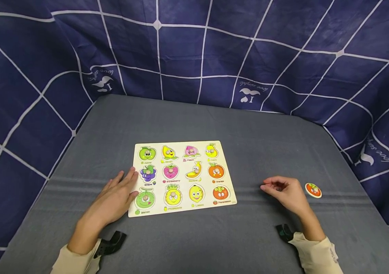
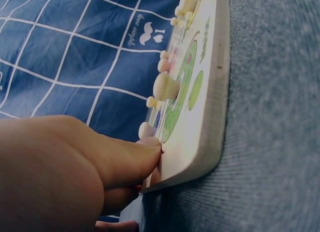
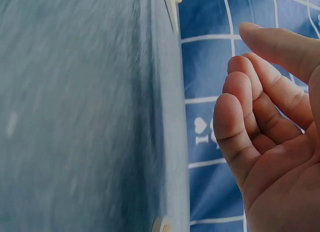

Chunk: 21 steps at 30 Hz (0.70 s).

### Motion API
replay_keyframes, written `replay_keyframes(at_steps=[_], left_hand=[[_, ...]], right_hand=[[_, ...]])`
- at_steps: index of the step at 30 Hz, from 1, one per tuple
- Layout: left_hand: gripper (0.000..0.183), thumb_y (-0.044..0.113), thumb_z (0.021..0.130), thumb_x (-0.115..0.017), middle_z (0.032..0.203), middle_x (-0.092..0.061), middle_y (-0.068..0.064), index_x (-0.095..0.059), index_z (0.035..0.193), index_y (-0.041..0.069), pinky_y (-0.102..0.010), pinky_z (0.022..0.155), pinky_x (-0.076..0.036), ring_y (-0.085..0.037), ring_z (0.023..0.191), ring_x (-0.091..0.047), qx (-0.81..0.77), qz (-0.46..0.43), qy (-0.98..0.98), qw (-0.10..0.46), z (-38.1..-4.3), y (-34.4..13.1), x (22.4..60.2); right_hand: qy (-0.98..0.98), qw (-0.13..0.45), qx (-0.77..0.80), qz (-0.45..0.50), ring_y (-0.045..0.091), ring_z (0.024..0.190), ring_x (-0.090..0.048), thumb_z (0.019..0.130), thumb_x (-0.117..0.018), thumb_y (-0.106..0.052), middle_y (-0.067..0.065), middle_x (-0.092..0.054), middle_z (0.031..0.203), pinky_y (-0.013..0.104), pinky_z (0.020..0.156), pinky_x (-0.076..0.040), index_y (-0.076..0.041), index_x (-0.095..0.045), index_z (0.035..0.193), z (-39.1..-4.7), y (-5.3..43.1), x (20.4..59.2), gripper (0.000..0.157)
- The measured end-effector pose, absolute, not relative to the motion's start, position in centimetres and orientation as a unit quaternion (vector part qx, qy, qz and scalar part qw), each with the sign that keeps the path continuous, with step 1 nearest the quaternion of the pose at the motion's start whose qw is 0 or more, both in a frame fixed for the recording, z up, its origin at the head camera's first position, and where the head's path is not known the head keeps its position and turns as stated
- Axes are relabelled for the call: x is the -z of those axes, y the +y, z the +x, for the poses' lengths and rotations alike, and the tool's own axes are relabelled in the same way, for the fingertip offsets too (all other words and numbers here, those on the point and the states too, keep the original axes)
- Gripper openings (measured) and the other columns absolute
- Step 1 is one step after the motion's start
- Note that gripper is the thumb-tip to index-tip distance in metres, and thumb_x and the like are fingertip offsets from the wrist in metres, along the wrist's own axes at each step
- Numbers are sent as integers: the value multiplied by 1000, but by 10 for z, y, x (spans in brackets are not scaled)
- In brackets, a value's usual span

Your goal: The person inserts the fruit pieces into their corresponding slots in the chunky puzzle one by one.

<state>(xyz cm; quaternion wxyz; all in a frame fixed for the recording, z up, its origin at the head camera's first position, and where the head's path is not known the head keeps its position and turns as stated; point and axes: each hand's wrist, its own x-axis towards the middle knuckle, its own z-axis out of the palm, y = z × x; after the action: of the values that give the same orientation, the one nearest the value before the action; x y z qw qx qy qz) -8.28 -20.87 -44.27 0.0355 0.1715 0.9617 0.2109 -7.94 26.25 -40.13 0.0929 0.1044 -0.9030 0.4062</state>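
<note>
A pale wooden fruit puzzle board [image 1: 184,179] lies flat on the grey table, with rows of fruit pictures and small round knobs. My left hand [image 1: 113,198] rests at its left edge, fingers extended. In the left wrist view the thumb [image 2: 135,159] presses on the board near a corner, beside the knobbed melon piece [image 2: 167,87]. My right hand [image 1: 285,192] hovers right of the board, fingers loosely bent and holding nothing. Just beyond it lies a loose oval puzzle piece [image 1: 313,190] with an orange-red fruit and green leaves.
The grey cloth-covered table [image 1: 187,118] is bordered at the back and sides by a dark blue curtain [image 1: 180,49] with white grid lines. Black wrist straps [image 1: 112,243] sit on both forearms, over cream sleeves [image 1: 314,255].
</note>
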Motion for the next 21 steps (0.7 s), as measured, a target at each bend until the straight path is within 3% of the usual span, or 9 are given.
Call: replay_keyframes(at_steps=[9, 21], left_hand=[[56, 11, 97, -60, 153, -32, -28, -40, 144, -11, -73, 103, -24, -56, 137, -27, -212, 173, 961, 35, -82, -209, 442], [56, 11, 97, -61, 153, -32, -29, -40, 144, -12, -73, 103, -24, -57, 137, -27, -209, 173, 962, 36, -83, -208, 441]], right_hand=[[-901, 77, -424, 39, 0, 52, -53, 82, -78, 2, -3, -68, 68, 19, 44, -43, 7, -72, 90, -80, 308, 431, 12], [-915, 106, -388, 35, 0, 56, -59, 78, -78, 8, -6, -69, 70, 14, 49, -46, 8, -72, 86, -74, 347, 442, 10]])
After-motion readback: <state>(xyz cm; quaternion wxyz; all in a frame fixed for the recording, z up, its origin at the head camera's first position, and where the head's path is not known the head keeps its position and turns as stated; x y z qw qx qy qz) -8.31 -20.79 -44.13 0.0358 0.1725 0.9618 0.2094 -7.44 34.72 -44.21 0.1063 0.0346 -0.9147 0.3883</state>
